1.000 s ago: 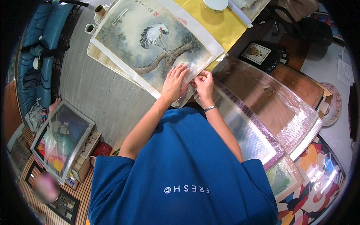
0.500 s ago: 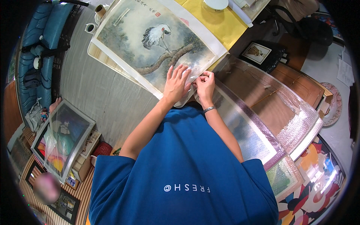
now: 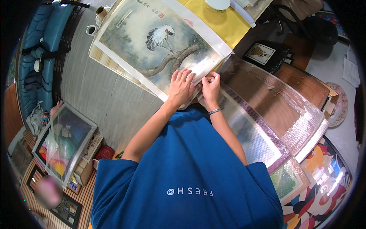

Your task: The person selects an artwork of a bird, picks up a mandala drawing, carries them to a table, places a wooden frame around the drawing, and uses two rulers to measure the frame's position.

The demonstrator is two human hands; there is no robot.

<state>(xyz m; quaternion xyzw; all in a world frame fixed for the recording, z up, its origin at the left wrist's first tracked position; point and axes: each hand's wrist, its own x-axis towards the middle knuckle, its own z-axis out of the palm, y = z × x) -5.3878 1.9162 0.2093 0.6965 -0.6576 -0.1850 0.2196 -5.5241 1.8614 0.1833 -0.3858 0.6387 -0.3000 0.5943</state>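
A painting of a white and black bird on a branch (image 3: 156, 40) lies on the table, with a white border and a glossy glare along its near right edge. My left hand (image 3: 180, 91) rests on the painting's near edge, palm down with fingers stretched out over it. Just right of it, my right hand (image 3: 211, 91), with a bracelet on the wrist, pinches at that same edge. What sits between its fingertips is too small to make out. Clear film seems to lie over the painting near both hands.
Yellow sheeting (image 3: 223, 28) spreads beyond the painting, with a round white-lidded container (image 3: 217, 4) on it. Bubble-wrapped frames (image 3: 293, 110) lean at my right. At left are a blue sofa (image 3: 38, 84) and a wrapped picture (image 3: 65, 139). Cardboard tubes (image 3: 101, 11) stand by the table.
My right hand has shifted slightly right and nearer to me, still pinching. The glare along the painting's edge has grown. My left hand has barely moved.
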